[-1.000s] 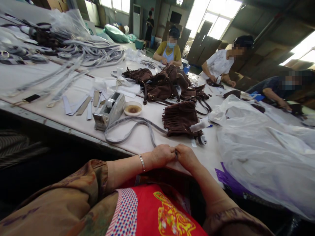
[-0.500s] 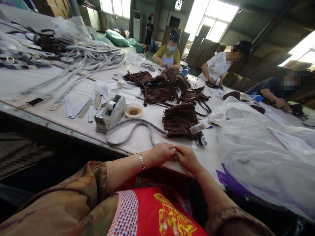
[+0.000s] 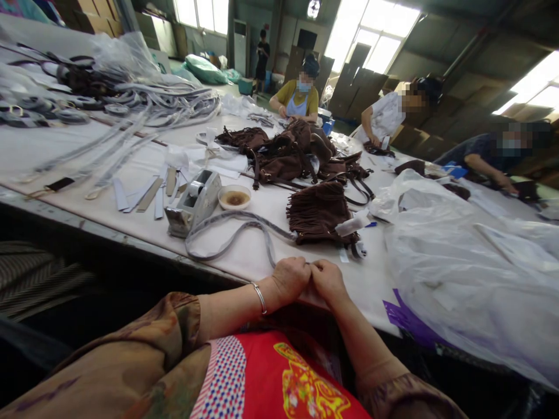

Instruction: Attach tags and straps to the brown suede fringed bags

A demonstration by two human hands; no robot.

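My left hand and my right hand meet at the near edge of the white table, both with fingers curled and fingertips pressed together over something small that I cannot make out. A grey wrapped strap loops across the table just beyond my hands and runs to a brown fringed suede bag. A silver bangle sits on my left wrist.
A tape dispenser and a small dish of brown liquid stand left of the bag. More brown bags are piled behind. Clear plastic sheeting covers the right. Straps are heaped far left. Other people work at the far side.
My hands stay pressed together at the table edge, fingers shifting slightly. The view has drifted a little.
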